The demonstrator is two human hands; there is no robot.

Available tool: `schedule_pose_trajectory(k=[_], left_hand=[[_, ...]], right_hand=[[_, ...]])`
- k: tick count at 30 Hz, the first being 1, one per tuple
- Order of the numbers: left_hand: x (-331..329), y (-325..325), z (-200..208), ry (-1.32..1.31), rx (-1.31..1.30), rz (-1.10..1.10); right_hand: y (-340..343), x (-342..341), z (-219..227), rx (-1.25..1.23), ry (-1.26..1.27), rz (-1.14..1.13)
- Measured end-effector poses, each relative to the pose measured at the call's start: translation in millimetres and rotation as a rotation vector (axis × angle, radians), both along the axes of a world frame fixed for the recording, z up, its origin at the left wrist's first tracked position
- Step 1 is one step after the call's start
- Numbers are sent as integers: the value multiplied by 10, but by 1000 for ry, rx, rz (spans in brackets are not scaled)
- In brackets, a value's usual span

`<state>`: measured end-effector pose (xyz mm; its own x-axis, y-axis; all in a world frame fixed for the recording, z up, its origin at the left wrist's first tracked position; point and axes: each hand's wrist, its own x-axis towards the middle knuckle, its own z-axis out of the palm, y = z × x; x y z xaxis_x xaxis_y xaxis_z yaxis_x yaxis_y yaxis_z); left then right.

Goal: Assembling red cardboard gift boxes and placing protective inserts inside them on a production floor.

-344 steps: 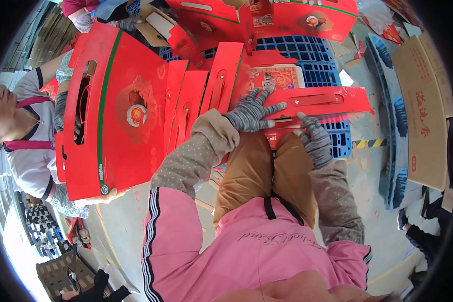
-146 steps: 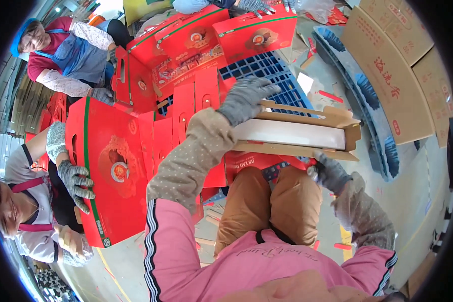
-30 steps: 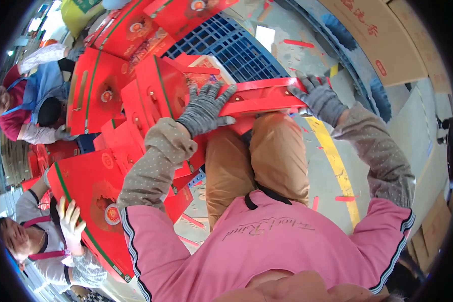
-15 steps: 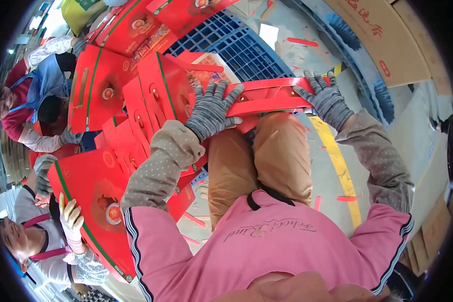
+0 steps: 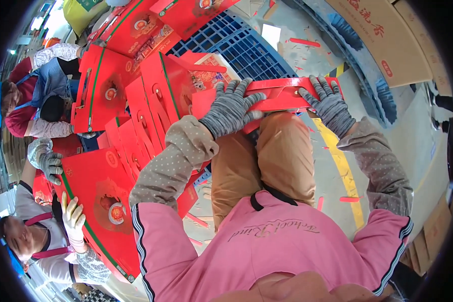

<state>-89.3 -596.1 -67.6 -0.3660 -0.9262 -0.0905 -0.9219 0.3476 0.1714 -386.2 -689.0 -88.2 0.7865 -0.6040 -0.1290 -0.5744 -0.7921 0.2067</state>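
Observation:
A red cardboard gift box point(image 5: 282, 103) with folded top flaps lies across the far side of my knees. My left hand point(image 5: 232, 108), in a grey knitted glove, rests on the left part of its top with fingers spread. At the right end my right hand point(image 5: 330, 106), gloved alike, presses down with its fingers apart and its thumb over the inner flap. The box's underside is hidden. Just left of my left hand stands a row of upright red boxes point(image 5: 161, 85) with button closures and green stripes.
A blue plastic pallet point(image 5: 236, 43) lies beyond the boxes. Large brown cartons point(image 5: 382, 40) stand at upper right. Red strips point(image 5: 305, 43) litter the floor by a yellow line point(image 5: 340, 166). Two co-workers at left handle red boxes, one gripping a large box point(image 5: 103, 201).
My left hand has slid right along the box top, closer to the middle. My right hand stays at its end. At left, the co-workers' hands have shifted slightly on their boxes.

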Motion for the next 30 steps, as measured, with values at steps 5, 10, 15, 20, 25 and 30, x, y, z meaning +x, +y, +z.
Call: schedule_pose_trajectory(k=[5, 10, 15, 20, 25, 30], left_hand=[[126, -467, 80, 325, 495, -32], [210, -592, 199, 282, 629, 35], [109, -601, -39, 2, -67, -372], [76, -522, -348, 1335, 869, 639], [177, -354, -438, 1105, 305, 88], [163, -456, -180, 250, -115, -337]], right_hand=[[8, -65, 18, 8, -27, -28], [10, -33, -71, 7, -45, -24], [24, -22, -112, -23, -94, 13], [6, -25, -32, 46, -46, -23], [-37, -25, -58, 61, -71, -17], [-16, -37, -20, 65, -40, -21]])
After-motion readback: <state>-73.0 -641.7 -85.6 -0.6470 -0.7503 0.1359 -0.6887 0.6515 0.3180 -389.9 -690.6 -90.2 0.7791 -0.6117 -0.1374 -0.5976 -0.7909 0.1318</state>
